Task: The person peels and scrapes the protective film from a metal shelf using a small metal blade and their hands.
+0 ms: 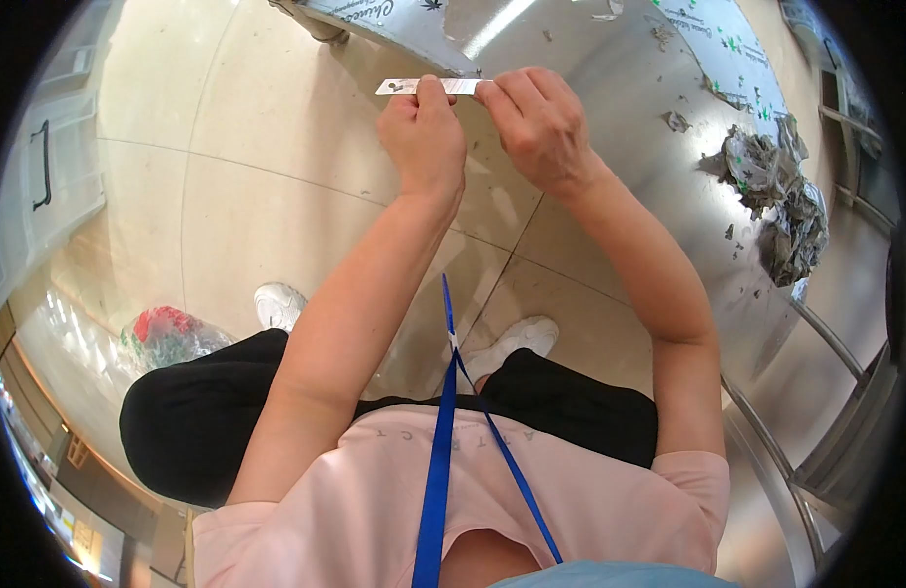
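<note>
A narrow white printed strip point(399, 86) stretches between my two hands, at the edge of a metal surface. My left hand point(424, 142) is closed on it, the thumb pressed on top near the strip's middle. At its right end my right hand point(541, 127) pinches it, with the fingers curled over. A small dark picture shows on the strip's left part. Whether it is a packet or a label I cannot tell. The right end is hidden under my right fingers.
The shiny metal surface point(620, 167) holds a heap of crumpled grey film scraps point(781, 196) and partly peeled printed film point(713, 44). Metal rails point(835, 343) run at the right. A plastic bag with red and green contents point(169, 333) lies on the floor, left. Clear drawers point(56, 167) stand far left.
</note>
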A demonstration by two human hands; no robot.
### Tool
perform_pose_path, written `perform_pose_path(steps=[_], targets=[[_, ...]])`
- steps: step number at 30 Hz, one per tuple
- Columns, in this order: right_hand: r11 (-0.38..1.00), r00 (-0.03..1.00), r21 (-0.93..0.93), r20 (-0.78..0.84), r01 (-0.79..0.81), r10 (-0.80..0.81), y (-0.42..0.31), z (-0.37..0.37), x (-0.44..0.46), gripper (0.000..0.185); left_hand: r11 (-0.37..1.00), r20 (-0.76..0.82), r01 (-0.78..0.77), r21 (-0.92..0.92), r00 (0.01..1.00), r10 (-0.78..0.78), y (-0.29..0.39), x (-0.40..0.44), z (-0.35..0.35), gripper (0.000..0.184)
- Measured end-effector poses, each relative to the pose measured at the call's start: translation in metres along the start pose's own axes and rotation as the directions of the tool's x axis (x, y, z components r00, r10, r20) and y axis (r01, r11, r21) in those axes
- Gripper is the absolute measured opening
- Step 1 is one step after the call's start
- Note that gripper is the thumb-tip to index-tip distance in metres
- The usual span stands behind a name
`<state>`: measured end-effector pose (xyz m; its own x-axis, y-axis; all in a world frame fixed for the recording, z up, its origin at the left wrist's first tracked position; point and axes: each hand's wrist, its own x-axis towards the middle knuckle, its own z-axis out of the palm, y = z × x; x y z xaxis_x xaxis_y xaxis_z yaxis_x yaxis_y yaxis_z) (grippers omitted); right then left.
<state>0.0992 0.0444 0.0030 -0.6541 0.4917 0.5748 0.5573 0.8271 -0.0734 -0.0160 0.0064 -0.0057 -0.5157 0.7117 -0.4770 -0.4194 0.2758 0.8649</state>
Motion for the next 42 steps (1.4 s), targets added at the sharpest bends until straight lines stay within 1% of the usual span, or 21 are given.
perform_pose_path(steps=[1,4,7,10,13,16,19,22,25,28,31,34,37,42], targets=[[1.0,1.0,-0.003,0.005,-0.007,0.007,-0.001,0.001,0.0,0.011,1.0,0.004,-0.001,0.019,1.0,0.001,0.0,0.001,-0.001,0.025],[1.0,1.0,-0.003,0.021,-0.019,0.019,0.001,0.005,0.004,0.012,0.994,0.024,-0.081,-0.068,0.996,0.083,0.003,0.006,0.002,0.024],[1.0,1.0,-0.009,0.009,-0.003,0.003,0.002,0.008,0.006,0.011,0.998,0.03,-0.064,-0.022,0.997,0.064,0.002,0.011,0.0,0.023],[1.0,0.999,-0.017,-0.039,0.01,-0.011,0.003,0.013,0.007,0.011,0.997,0.06,-0.074,-0.025,0.995,0.076,0.003,0.015,0.0,0.022],[0.999,1.0,-0.03,-0.022,-0.017,0.016,0.0,0.013,0.007,0.011,0.996,0.061,-0.091,0.002,0.994,0.091,0.006,0.017,0.0,0.029],[0.999,0.999,-0.033,-0.039,0.001,-0.002,0.001,0.011,0.007,0.011,0.996,0.066,-0.074,-0.055,0.995,0.077,0.009,0.016,0.0,0.029],[0.999,1.0,-0.031,-0.019,0.014,-0.014,0.003,0.006,0.006,0.011,0.992,0.106,-0.126,-0.029,0.986,0.129,0.005,0.012,-0.005,0.023],[1.0,1.0,-0.022,0.003,-0.007,0.007,0.0,0.0,-0.001,0.012,1.0,0.068,0.006,-0.023,0.998,-0.005,0.001,-0.003,-0.006,0.024],[1.0,1.0,-0.01,0.019,-0.009,0.009,0.002,-0.002,-0.004,0.014,0.987,0.086,0.102,-0.122,0.992,-0.092,-0.001,-0.005,-0.006,0.025],[1.0,1.0,0.014,0.029,-0.007,0.006,0.005,-0.001,-0.003,0.016,0.972,0.138,0.154,-0.177,0.982,-0.131,-0.005,0.002,-0.007,0.033],[1.0,1.0,0.027,0.029,-0.008,0.007,0.006,0.001,0.0,0.016,0.999,0.099,-0.006,-0.038,0.995,0.01,-0.005,0.004,-0.002,0.035],[0.999,0.999,0.043,0.04,-0.013,0.011,0.008,0.001,-0.001,0.016,0.999,0.071,0.021,0.041,0.997,-0.024,0.0,-0.001,0.0,0.036],[0.999,0.999,0.046,0.034,-0.009,0.007,0.01,0.004,0.002,0.015,0.999,0.059,0.007,-0.046,0.998,-0.004,0.0,0.002,0.003,0.028],[0.998,1.0,0.059,0.029,0.004,-0.006,0.017,0.009,0.009,0.012,0.997,0.045,0.029,-0.078,0.999,-0.026,0.005,0.007,0.005,0.028]])
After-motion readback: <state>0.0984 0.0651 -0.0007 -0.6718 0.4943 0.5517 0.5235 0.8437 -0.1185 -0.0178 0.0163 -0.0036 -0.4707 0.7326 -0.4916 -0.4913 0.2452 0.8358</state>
